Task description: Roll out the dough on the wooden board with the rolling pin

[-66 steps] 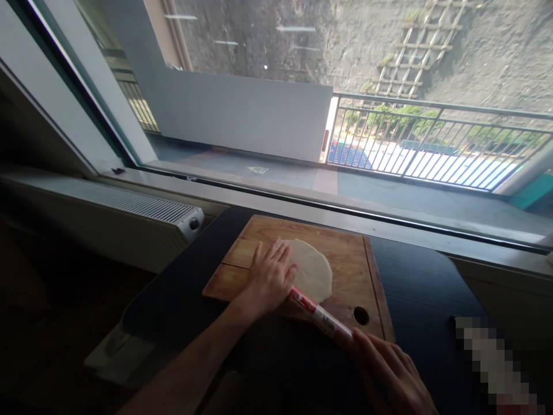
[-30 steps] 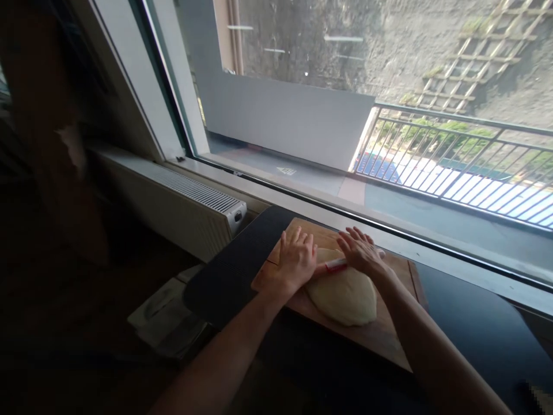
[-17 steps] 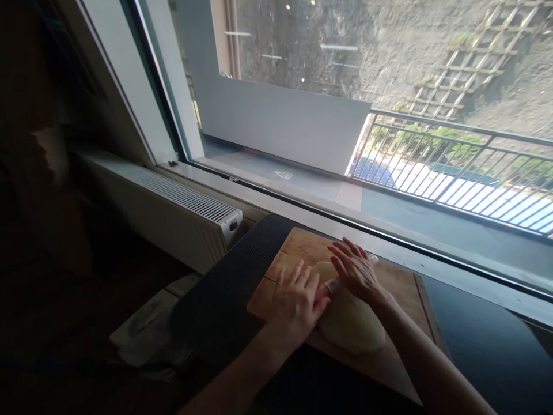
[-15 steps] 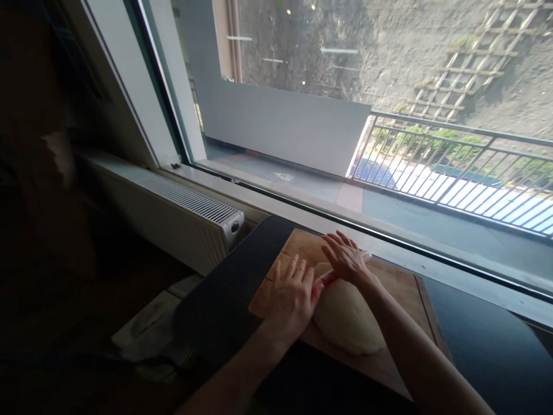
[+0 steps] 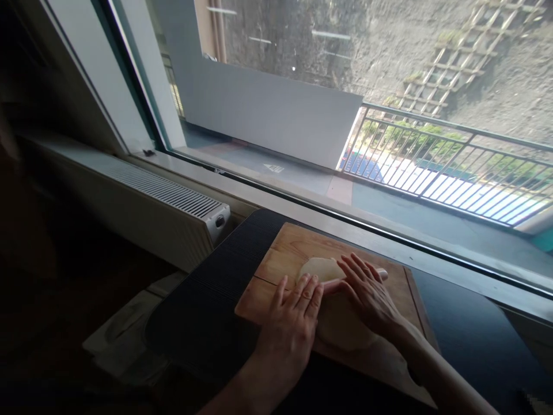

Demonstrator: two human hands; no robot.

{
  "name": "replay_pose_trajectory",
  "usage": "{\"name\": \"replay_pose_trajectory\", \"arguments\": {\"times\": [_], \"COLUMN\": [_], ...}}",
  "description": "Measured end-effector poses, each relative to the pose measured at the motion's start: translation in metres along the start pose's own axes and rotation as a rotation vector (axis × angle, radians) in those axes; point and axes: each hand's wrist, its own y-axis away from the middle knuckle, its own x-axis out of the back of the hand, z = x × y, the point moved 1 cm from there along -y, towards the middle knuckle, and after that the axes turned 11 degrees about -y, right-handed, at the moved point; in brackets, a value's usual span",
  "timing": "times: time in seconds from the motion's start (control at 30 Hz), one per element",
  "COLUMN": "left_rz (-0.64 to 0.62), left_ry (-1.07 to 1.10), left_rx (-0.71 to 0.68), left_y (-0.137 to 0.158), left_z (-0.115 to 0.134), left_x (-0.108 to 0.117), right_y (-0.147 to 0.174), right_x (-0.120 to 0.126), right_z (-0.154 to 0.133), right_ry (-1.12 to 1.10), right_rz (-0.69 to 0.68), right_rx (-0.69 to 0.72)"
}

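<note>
A pale sheet of dough (image 5: pixel 345 324) lies on a wooden cutting board (image 5: pixel 294 242). Across it rests a rolling pin (image 5: pixel 332 286), seen between my hands, with its right end poking out past my right fingers. My left hand (image 5: pixel 294 320) lies over the pin's left end, fingers stretched out. My right hand (image 5: pixel 371 297) presses flat on the right part of the pin, fingers extended. Dough shows both beyond the pin and on its near side. The pin's left end is hidden under my left hand.
The board stands on a dark table (image 5: pixel 203 288) against a window sill (image 5: pixel 276 214). To the left is a white radiator (image 5: pixel 173 199), with a pale object (image 5: pixel 129 340) low beside the table. Beyond the glass runs a metal railing (image 5: pixel 432 161).
My hands have moved nearer to me with the rolling pin, uncovering more dough on the far side. The view has shifted slightly to the right.
</note>
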Motion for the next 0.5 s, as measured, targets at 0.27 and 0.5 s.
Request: {"name": "replay_pose_trajectory", "arguments": {"times": [0.27,0.5], "left_rz": [-0.128,-0.023], "left_ry": [0.023,0.051], "left_rx": [0.27,0.053], "left_y": [-0.047,-0.01], "left_z": [-0.062,-0.019], "left_x": [-0.014,0.004], "right_y": [-0.135,-0.041], "right_x": [-0.013,-0.003], "right_z": [-0.015,-0.006], "right_ry": [-0.088,-0.044], "right_rz": [-0.054,-0.046], "right_rx": [-0.159,-0.061]}}
